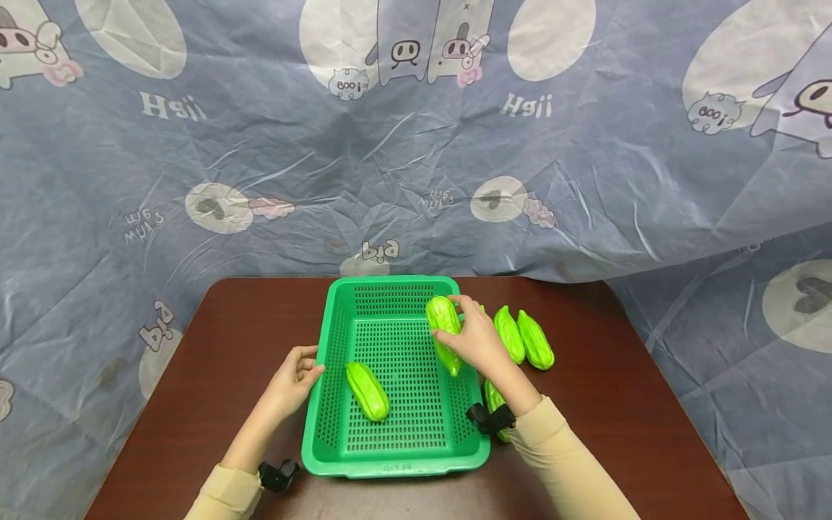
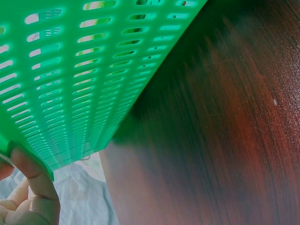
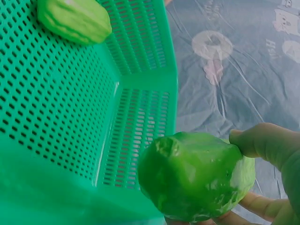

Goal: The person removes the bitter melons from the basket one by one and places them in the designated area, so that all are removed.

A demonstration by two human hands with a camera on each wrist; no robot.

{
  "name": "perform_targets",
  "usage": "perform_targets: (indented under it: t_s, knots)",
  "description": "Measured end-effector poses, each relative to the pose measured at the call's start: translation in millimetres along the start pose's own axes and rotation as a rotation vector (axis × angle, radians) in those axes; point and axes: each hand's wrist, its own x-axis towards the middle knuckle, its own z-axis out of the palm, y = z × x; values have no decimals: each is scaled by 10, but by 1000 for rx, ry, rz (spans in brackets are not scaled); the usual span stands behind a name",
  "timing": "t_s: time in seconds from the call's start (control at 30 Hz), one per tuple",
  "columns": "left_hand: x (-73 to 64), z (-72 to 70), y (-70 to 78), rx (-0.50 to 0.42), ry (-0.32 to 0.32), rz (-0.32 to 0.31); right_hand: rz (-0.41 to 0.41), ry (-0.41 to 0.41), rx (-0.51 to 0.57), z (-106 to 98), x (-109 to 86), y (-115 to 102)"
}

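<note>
A green plastic basket [image 1: 403, 468] with slotted walls sits on the table. My left hand [image 1: 297, 379] grips its left rim; in the left wrist view, curled fingers [image 2: 35, 176] show at the rim. My right hand [image 1: 477, 336] holds a bright green bitter melon [image 1: 443, 318] between thumb and fingers, over the basket's right side. The right wrist view shows this melon [image 3: 194, 176] end-on, with part of the hand behind it. Another bitter melon [image 1: 367, 392] lies on the basket floor, left of the middle.
Right of the basket, two bitter melons lie side by side on the table, the outer melon [image 1: 536, 341] farthest right. Another melon [image 1: 492, 396] is partly hidden under my right wrist. The dark brown table [image 1: 624, 433] ends at a grey-blue patterned cloth [image 1: 403, 159] behind.
</note>
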Motion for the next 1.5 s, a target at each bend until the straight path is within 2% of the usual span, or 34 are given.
perform_targets:
  t_s: [0.23, 0.5, 0.73, 1.07, 1.27, 1.5]
  knots:
    - [2, 2, 0, 6, 1, 5, -13, 45, 19, -172, -36, 134]
    - [0, 6, 14, 10, -2, 7, 15, 88, 18, -391, -101, 318]
    - [2, 3, 7, 1, 0, 26, 72, 97, -20, -548, -185, 501]
    - [4, 0, 0, 4, 0, 19, 125, 112, -29, -709, -337, 729]
    - [-5, -5, 13, 5, -2, 14, 141, 114, -35, -761, -429, 855]
    - [-10, 4, 14, 2, 0, 9, 151, 97, -46, -714, -507, 1044]
